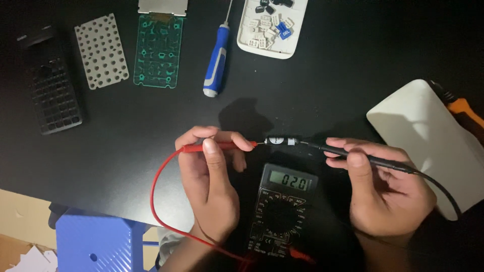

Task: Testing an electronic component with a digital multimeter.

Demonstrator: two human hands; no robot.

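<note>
My left hand (209, 176) grips a red test probe (222, 146), its tip touching the left end of a small black battery (281, 140) lying on the black table. From the other side, my right hand (383, 189) holds a black test probe (363, 157) with its tip against the battery's right end. Between my hands sits a black multimeter (282, 211) with a lit grey display. The red lead (156, 191) loops down from my left hand to the meter's bottom.
At the back lie a black calculator shell (50, 80), a grey perforated sheet (101, 50), a green circuit board (159, 48), a blue-handled screwdriver (217, 58) and a white tray of keys (272, 25). A white cover (428, 136) lies right. A blue stool (96, 242) stands below.
</note>
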